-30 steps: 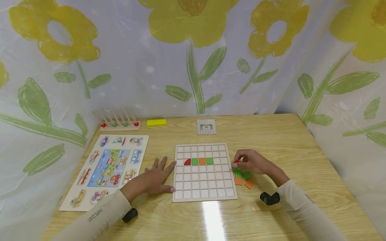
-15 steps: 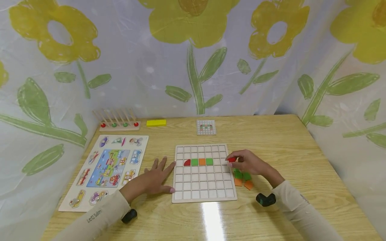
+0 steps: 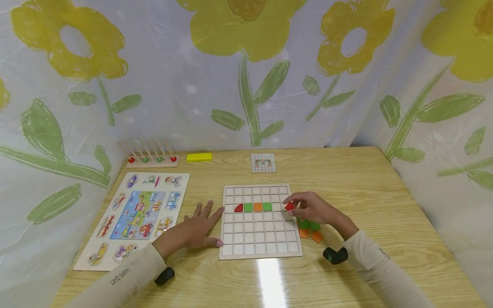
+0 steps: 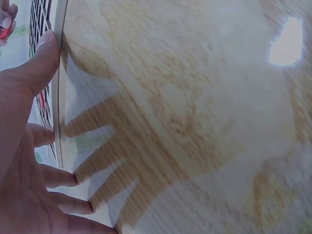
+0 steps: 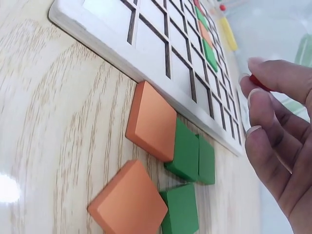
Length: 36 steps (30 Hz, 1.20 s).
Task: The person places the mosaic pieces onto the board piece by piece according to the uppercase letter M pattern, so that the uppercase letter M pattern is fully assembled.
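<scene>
A wooden grid board (image 3: 260, 238) lies mid-table. In one of its upper rows sit a red quarter-round tile (image 3: 239, 208), a green tile (image 3: 248, 207), an orange tile (image 3: 257, 207) and another green tile (image 3: 267, 206). Over the board's right edge, my right hand (image 3: 313, 207) pinches a red tile (image 3: 289, 206) between thumb and fingers; in the right wrist view the fingers mostly cover it. My left hand (image 3: 198, 229) is spread flat at the board's left side, thumb and forefinger touching the edge. Loose green tiles (image 5: 182, 151) and orange tiles (image 5: 152, 122) lie beside the board, below my right hand.
A pattern card (image 3: 263, 163) lies behind the board. To the left is a vehicle picture puzzle (image 3: 181, 182). A peg stand with beads (image 3: 153, 163) and a yellow block (image 3: 199, 157) are at the back left. A flowered curtain (image 3: 165, 85) surrounds the table.
My right hand has moved left with the red tile, from beside the loose tiles to over the board's right edge. My left hand has stayed in place.
</scene>
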Motion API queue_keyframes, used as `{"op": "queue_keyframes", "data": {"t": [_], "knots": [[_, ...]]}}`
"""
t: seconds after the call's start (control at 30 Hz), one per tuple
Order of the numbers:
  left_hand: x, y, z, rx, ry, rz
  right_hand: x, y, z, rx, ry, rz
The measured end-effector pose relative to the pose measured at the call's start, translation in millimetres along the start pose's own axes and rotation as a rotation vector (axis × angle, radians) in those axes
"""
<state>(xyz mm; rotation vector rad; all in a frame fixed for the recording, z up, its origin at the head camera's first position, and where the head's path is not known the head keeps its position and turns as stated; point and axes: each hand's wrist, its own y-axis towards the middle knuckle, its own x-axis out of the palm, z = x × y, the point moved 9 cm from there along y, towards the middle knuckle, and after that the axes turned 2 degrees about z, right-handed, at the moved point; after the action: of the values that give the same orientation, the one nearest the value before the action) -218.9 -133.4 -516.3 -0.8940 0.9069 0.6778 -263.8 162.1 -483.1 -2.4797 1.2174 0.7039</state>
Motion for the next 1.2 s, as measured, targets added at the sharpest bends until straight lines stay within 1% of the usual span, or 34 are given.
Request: {"op": "queue_keyframes", "data": {"t": [0.13, 0.4, 0.57, 0.77, 0.93, 1.2], "knots": [[-1.0, -0.8, 0.3, 0.005, -0.004, 0.007, 2, 2.7, 0, -0.002, -0.007, -0.004], [-0.7, -0.9, 0.0, 0.004, -0.004, 0.01, 4, 7.2, 2, 0.038, 0.024, 0.016], [-0.1, -0.4, -0.4, 0.001, 0.0, 0.008, 6, 9.4, 5, 0.057, 0.041, 0.016], [-0.4, 0.0, -0.6, 0.005, -0.004, 0.011, 7, 10.8, 4, 0.041, 0.019, 0.023], [0.0, 0.0, 0.2, 0.014, -0.006, 0.013, 9, 11.5, 4, 0.05, 0.005, 0.029], [1.1, 0.1, -1.2, 0.007, 0.002, 0.01, 10, 14.4, 6, 0.061, 0.002, 0.056]]}}
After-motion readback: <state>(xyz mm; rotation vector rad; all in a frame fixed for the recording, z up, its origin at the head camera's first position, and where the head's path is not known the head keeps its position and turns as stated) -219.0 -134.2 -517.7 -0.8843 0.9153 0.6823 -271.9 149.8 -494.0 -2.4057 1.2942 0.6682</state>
